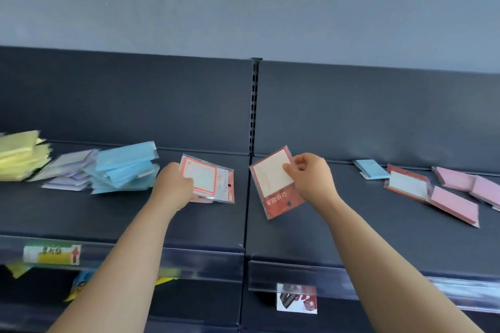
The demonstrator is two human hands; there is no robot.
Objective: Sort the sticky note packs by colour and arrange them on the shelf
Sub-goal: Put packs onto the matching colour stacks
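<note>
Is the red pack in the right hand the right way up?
Upside down: the red pack in the right hand shows inverted print.

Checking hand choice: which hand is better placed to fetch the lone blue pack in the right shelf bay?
Probably right: the right hand sits nearer the lone blue pack, while the left hand is across the upright, beside the blue pile. Both hold red packs.

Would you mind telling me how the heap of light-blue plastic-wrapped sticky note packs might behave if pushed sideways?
The heap of light-blue plastic-wrapped sticky note packs lies fanned and uneven, so it would probably slide apart rather than move as one. Its glossy wrappers look slippery on the dark metal shelf.
</note>
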